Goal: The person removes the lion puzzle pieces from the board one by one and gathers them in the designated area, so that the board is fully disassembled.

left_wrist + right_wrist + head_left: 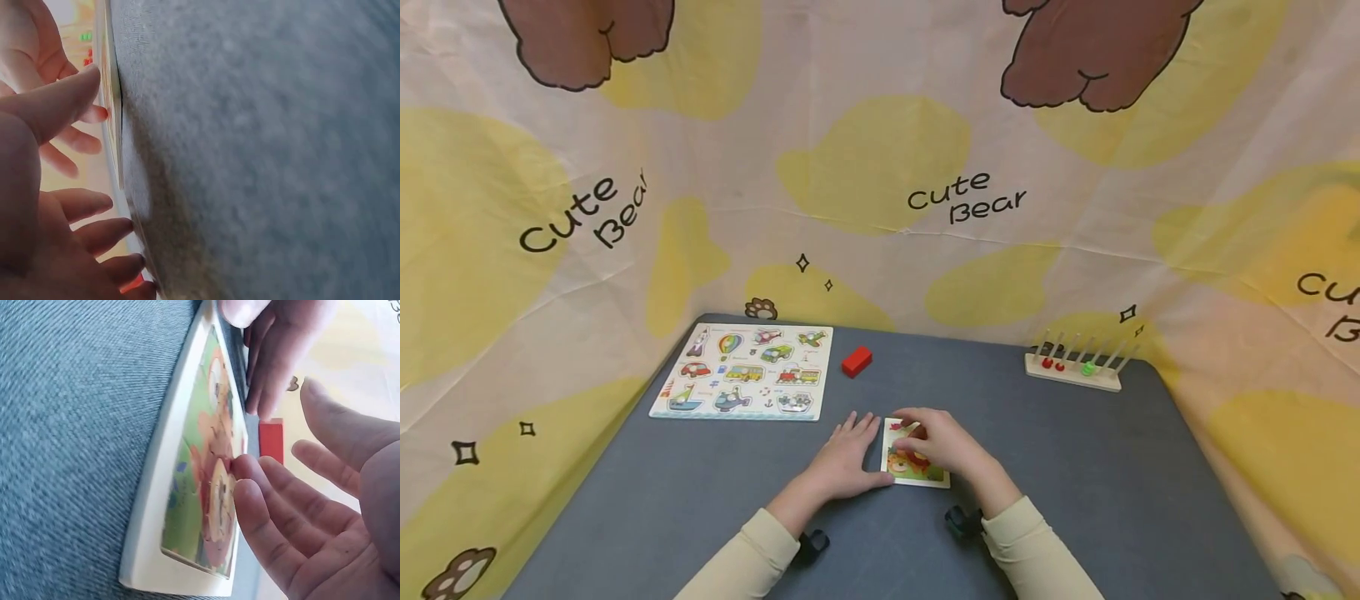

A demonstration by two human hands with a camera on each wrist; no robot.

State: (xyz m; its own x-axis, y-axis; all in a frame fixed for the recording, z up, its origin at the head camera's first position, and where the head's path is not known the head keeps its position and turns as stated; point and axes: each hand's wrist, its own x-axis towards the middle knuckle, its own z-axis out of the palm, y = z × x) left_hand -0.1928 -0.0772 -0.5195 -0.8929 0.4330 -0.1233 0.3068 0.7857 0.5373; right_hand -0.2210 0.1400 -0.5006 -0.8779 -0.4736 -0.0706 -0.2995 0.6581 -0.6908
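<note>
A small picture puzzle (917, 477) in a white frame, with an animal picture on green, lies flat on the table. My left hand (847, 460) rests at its left side, fingers spread and thumb by the lower left corner. Over the upper right part of the puzzle is my right hand (943, 442), its fingers slightly bent and nothing gripped. In the right wrist view, the right hand's fingertips (245, 487) are at the surface of the puzzle (147, 512); whether they touch it I cannot tell. The left wrist view shows the puzzle's edge (114, 94) beside the left thumb.
A vehicle picture board (741, 408) lies at the back left of the grey table (1075, 500). Right of it sits a red block (857, 362). A wooden peg stand (1075, 377) with red and green beads is at the back right. A printed cloth (880, 150) hangs behind.
</note>
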